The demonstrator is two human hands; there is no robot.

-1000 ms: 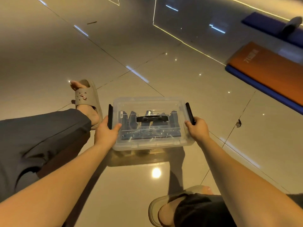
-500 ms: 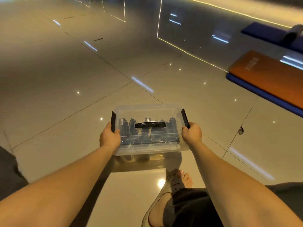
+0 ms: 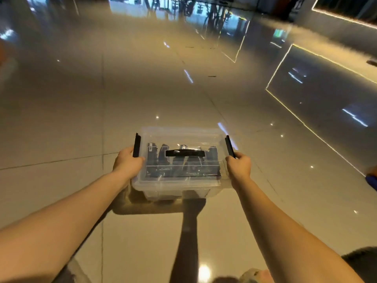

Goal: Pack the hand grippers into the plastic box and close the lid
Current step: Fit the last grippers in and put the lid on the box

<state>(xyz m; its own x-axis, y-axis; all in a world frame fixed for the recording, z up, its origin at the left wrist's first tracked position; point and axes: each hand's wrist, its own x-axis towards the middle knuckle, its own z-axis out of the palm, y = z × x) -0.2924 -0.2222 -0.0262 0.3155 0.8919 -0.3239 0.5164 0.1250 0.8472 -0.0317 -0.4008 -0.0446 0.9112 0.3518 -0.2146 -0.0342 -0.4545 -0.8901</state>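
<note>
Gripping the clear rectangular plastic box point(image 3: 179, 187) at mid-view, the left hand point(image 3: 127, 163) curls round its 9 o'clock end and the right hand point(image 3: 238, 166) round its 3 o'clock end, each touching a black side latch point(image 3: 136, 145). The transparent lid point(image 3: 181, 135) sits on top, with a black carry handle point(image 3: 185, 153) at its centre. Dark hand grippers point(image 3: 183, 172) show through, packed inside. Glossy beige floor tiles point(image 3: 61, 123) lie beneath.
</note>
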